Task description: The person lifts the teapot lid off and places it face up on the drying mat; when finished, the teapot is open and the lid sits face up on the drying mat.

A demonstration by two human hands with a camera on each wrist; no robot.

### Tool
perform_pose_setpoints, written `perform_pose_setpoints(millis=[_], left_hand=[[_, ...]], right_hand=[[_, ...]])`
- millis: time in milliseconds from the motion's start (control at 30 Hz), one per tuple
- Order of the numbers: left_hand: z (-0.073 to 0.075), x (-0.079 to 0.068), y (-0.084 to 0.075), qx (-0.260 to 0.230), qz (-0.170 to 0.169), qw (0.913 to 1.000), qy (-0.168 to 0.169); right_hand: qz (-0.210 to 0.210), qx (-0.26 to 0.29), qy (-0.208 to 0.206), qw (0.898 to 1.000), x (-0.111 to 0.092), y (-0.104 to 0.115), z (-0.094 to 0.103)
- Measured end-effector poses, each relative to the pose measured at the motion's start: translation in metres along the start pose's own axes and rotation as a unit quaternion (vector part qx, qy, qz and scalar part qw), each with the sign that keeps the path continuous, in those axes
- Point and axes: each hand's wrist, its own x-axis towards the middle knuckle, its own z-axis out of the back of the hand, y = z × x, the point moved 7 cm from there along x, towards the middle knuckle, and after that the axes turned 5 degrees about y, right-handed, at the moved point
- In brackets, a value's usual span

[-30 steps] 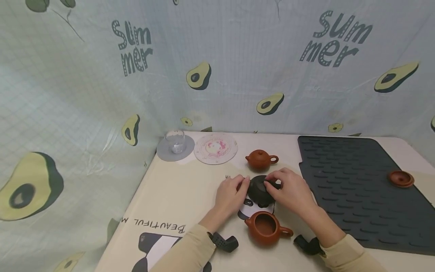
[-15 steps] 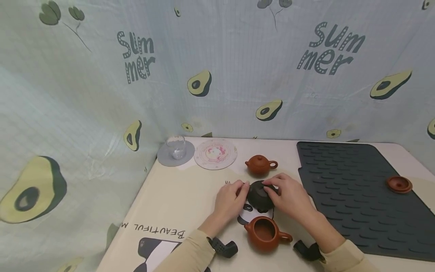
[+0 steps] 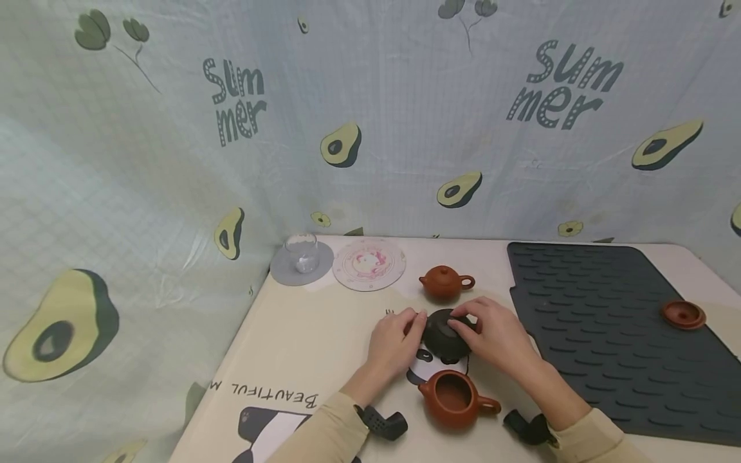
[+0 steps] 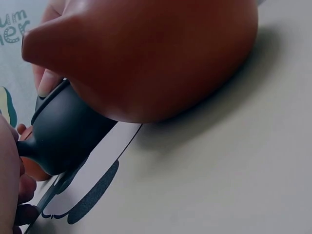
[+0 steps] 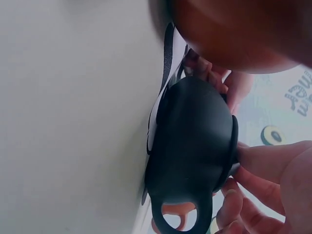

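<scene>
Between my hands a black teapot (image 3: 444,341) stands on the panda-print tabletop. My left hand (image 3: 392,342) is at its left side, thumb and forefinger pinching the spout (image 4: 30,149). From the right, my right hand (image 3: 502,331) pinches the top of the teapot's lid (image 5: 234,146) with thumb and fingers; the knob is hidden by them. The lid sits on the teapot, and the handle (image 5: 206,214) beneath that hand is free. Nearer to me, a lidless reddish-brown teapot (image 3: 448,421) stands between my forearms and fills much of both wrist views.
Behind the black teapot stands a lidded brown teapot (image 3: 443,284). A dark ridged mat (image 3: 585,334) covers the right, with a small brown lid (image 3: 683,315) on it. At the back left are a glass (image 3: 302,254) on a grey coaster (image 3: 281,273) and a pink-patterned coaster (image 3: 354,276).
The head view has tilted up a little, so everything sits slightly lower in it. Both hands keep their places on the black teapot.
</scene>
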Motion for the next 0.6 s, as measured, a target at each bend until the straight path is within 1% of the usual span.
perform_pose_setpoints(millis=[167,367,433,500,600], left_hand=[[0.000,0.000,-0.001,-0.001,0.001,1.0000,0.004],[0.000,0.000,-0.001,-0.006,0.009,0.9999,0.008],[0.000,0.000,0.000,-0.005,0.009,0.9999,0.007],[0.000,-0.001,0.000,-0.003,0.009,0.9999,0.006],[0.001,-0.001,0.000,-0.002,0.007,1.0000,0.005]], right_hand=[[0.000,0.014,-0.002,1.000,0.000,-0.001,0.002],[0.002,0.034,-0.015,0.999,-0.001,0.000,0.011],[-0.004,0.056,-0.014,0.998,-0.001,0.000,0.013],[-0.019,0.088,-0.008,0.996,-0.001,-0.002,0.014],[-0.044,0.145,0.003,0.988,-0.001,-0.005,0.015]])
